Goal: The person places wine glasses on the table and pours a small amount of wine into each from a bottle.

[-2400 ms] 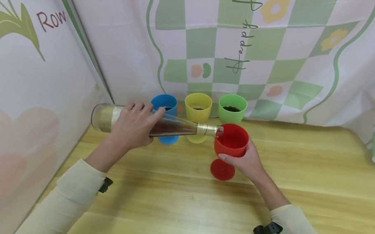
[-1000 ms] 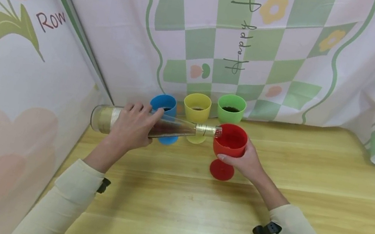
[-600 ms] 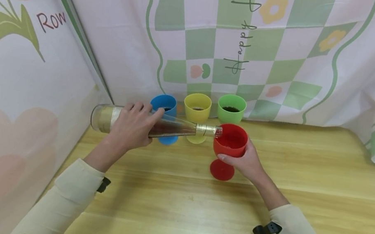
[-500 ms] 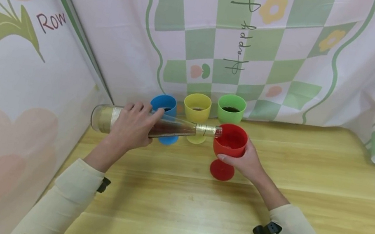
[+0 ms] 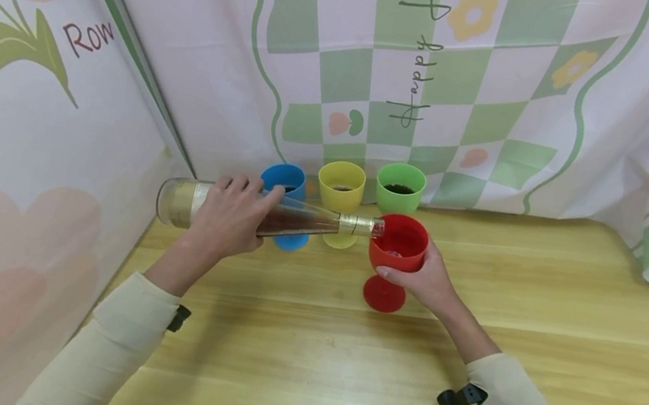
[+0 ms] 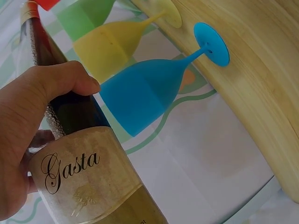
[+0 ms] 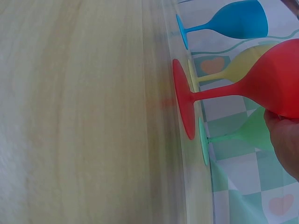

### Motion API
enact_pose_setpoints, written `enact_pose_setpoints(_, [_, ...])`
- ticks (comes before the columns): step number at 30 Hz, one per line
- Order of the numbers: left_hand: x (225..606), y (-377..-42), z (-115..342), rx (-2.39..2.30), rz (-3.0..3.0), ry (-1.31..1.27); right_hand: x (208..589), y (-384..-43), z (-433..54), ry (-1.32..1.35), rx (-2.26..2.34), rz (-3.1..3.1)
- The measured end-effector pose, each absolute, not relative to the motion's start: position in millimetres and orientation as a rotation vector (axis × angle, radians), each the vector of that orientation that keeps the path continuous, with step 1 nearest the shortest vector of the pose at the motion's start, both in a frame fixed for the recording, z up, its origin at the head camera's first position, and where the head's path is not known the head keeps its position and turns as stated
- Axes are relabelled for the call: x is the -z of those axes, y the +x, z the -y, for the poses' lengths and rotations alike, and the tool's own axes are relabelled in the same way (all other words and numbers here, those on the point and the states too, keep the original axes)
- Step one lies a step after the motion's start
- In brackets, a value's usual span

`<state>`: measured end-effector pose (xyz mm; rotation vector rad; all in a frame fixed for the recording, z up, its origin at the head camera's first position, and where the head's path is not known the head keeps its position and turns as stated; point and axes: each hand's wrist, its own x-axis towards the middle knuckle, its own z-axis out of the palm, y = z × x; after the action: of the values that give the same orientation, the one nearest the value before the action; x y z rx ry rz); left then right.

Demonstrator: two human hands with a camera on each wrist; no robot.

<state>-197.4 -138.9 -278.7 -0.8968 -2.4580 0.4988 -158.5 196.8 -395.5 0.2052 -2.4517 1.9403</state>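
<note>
My left hand (image 5: 234,215) grips a glass wine bottle (image 5: 302,220) round its body. The bottle lies almost level, dark liquid inside, its mouth over the rim of a red plastic goblet (image 5: 384,294). In the left wrist view its label (image 6: 88,172) reads "Gasta". My right hand (image 5: 428,279) holds the red goblet's bowl from the right, thumb across the front. A glossy patch shows inside that bowl. The goblet is upright; whether its foot touches the table I cannot tell. The right fingers behind the bowl are mostly hidden.
Behind stand a blue goblet (image 5: 285,175), a yellow goblet (image 5: 340,194) and a green goblet (image 5: 398,201), each with some dark liquid. The bottle partly covers the blue and yellow ones. A printed cloth (image 5: 347,76) hangs behind the wooden table (image 5: 320,375).
A glossy patch of liquid has appeared low in the red goblet. The bottle's base has risen very slightly in the last half second. Both hands keep their holds.
</note>
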Motion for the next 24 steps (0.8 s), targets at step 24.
enact_pose_setpoints(24, [276.4, -200.2, 139.7, -0.475, 2.439, -0.926, 395.7, -161.8, -196.5, 0.244, -1.926, 2.442])
